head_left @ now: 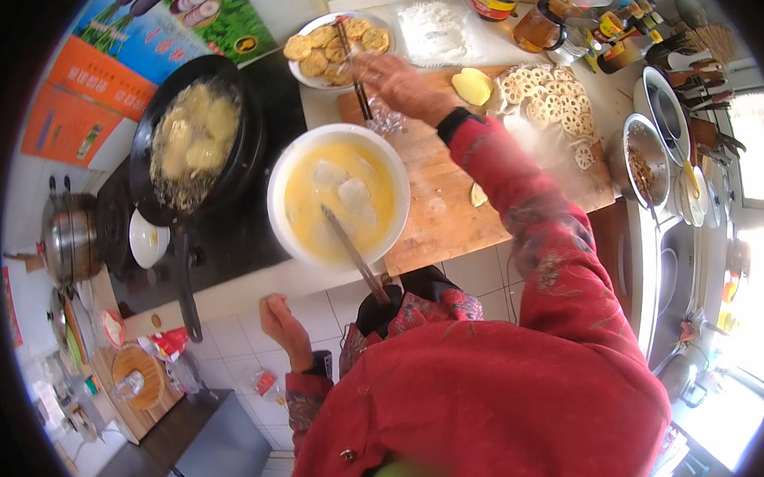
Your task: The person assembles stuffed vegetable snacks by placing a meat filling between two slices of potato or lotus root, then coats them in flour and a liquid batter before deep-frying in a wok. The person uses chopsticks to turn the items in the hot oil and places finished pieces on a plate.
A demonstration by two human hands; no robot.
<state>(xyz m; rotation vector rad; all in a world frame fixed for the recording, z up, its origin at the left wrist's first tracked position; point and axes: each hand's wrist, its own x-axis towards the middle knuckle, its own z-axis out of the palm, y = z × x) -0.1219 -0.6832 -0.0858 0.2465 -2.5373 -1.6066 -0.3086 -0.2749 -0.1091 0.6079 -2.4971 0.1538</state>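
My right hand (397, 84) reaches across the cutting board and is closed around a pair of dark chopsticks (349, 54). They lie across a white plate (321, 81) of golden fried slices (332, 49). Low in front of the counter edge, my left hand (283, 326) hangs loosely curled, with nothing seen in it. Between the hands stands a white bowl (277, 178) of yellow batter with pale slices (356, 195) in it. A long grey utensil (356, 254) leans out over its near rim. Battered pieces (201, 128) sit in bubbling oil in a black frying pan (248, 139).
On the wooden board (434, 215) lie lotus root slices (546, 96) and a yellow piece (472, 86). A clear tray of white powder (434, 32) stands behind. The pan handle (185, 285) juts past the counter edge. Metal bowls (642, 135) stand on the right.
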